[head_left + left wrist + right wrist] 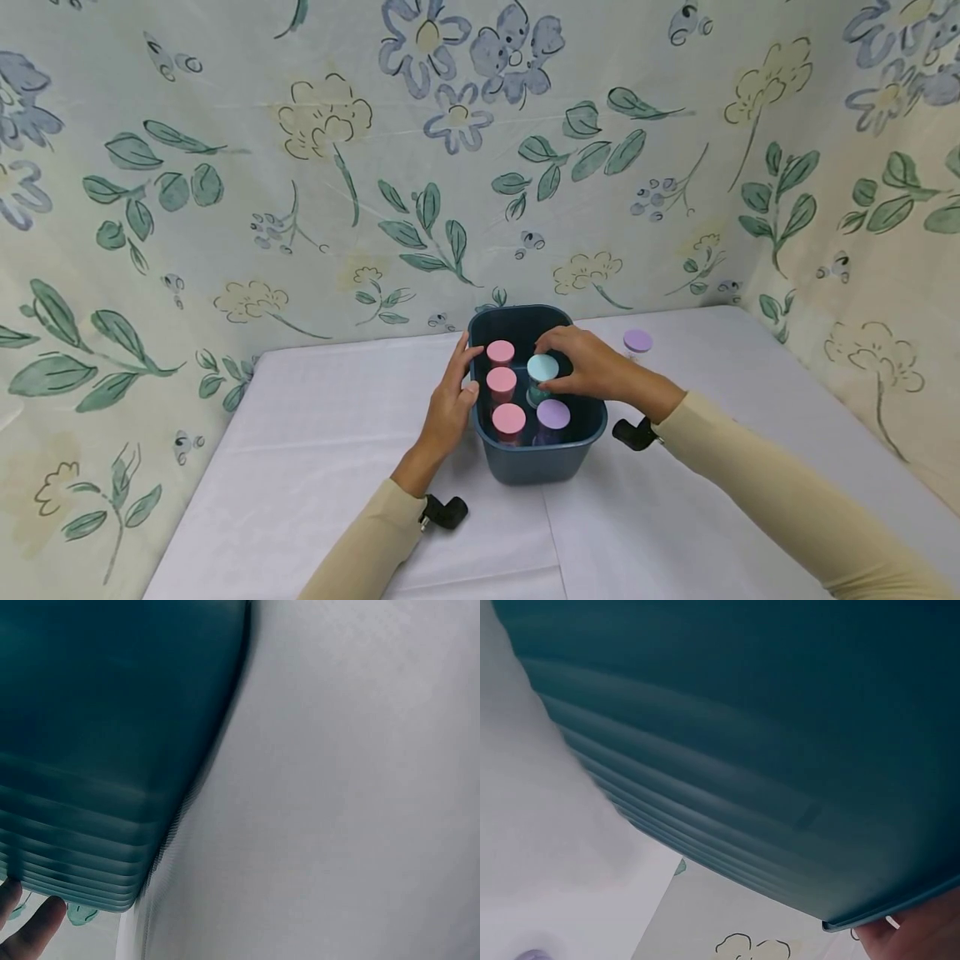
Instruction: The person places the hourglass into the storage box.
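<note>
In the head view, my right hand (pixel 592 362) reaches over the right rim of a dark blue plastic bin (pixel 536 467). Its thumb and fingers pinch a small clear jar with a light teal lid (pixel 542 367) inside the bin. My left hand (pixel 447 400) rests along the bin's left rim, fingers fairly straight and thumb at the edge. Three pink-lidded jars (pixel 502 382) stand in a row along the bin's left side. Nearest the front right is a purple-lidded jar (pixel 553 414). Both wrist views mostly show the bin's ribbed outer wall (pixel 75 825), with fingertips at its rim.
Another purple-lidded jar (pixel 637 341) stands on the white-covered table (pixel 337 467), behind my right wrist. A floral cloth (pixel 450 208) hangs behind the table and along its right side. Each wrist wears a small black camera (pixel 447 512).
</note>
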Available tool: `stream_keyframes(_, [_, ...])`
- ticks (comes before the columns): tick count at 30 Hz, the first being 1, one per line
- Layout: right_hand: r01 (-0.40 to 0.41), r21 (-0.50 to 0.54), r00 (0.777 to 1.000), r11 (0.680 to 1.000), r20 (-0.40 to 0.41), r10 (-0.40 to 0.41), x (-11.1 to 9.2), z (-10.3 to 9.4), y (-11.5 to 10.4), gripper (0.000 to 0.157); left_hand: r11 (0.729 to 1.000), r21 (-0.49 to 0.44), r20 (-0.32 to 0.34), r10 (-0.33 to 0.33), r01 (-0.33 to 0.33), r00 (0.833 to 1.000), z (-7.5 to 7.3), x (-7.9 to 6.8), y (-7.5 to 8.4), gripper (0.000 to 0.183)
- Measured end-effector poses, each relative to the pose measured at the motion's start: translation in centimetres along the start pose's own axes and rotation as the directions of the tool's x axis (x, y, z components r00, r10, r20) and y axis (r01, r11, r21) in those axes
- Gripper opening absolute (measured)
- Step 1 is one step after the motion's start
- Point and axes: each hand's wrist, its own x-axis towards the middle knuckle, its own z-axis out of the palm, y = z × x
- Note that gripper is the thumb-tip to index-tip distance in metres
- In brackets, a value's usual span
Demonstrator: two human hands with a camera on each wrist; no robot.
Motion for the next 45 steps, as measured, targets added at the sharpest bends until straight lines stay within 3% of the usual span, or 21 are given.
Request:
stream_keyframes(11, [0.025, -0.020, 1.000, 0.999, 0.008, -0.024, -0.1, 0.4, 0.1, 0.039, 1.000, 0.010, 0.005, -0.012, 0.012, 1.000, 0.0, 0.0, 0.4, 0.052])
stream_keyframes(25, [-0.005, -0.064, 0.999, 0.998, 0.042, 0.007, -0.2, 0.8, 0.0, 0.037, 1.000, -0.003, -0.002, 0.004, -0.004, 1.000, 0.2, -0.2, 0.5, 0.051])
stream_keyframes(32, [-0.009, -0.080, 0.999, 0.997, 0.050, 0.013, -0.2, 0.8, -0.2, 0.037, 0.999, -0.018, 0.009, -0.026, 0.026, 1.000, -0.8, -0.3, 4.9, 0.051])
stream_keyframes(34, [-0.014, -0.085, 0.998, 0.996, 0.055, 0.019, -0.2, 0.7, -0.3, 0.037, 0.999, -0.022, 0.006, -0.025, 0.025, 1.000, -0.9, -0.4, 5.5, 0.051])
stream_keyframes(41, [-0.019, -0.112, 0.997, 0.994, 0.074, 0.027, -0.1, 0.6, -0.6, 0.038, 0.999, -0.030, 0.006, -0.027, 0.028, 1.000, -0.9, -0.4, 5.4, 0.051])
stream_keyframes(45, [-0.022, -0.129, 0.996, 0.991, 0.082, 0.033, -0.2, 0.8, -0.5, 0.039, 1.000, -0.022, 0.007, -0.016, 0.017, 1.000, -0.6, -0.5, 3.7, 0.051])
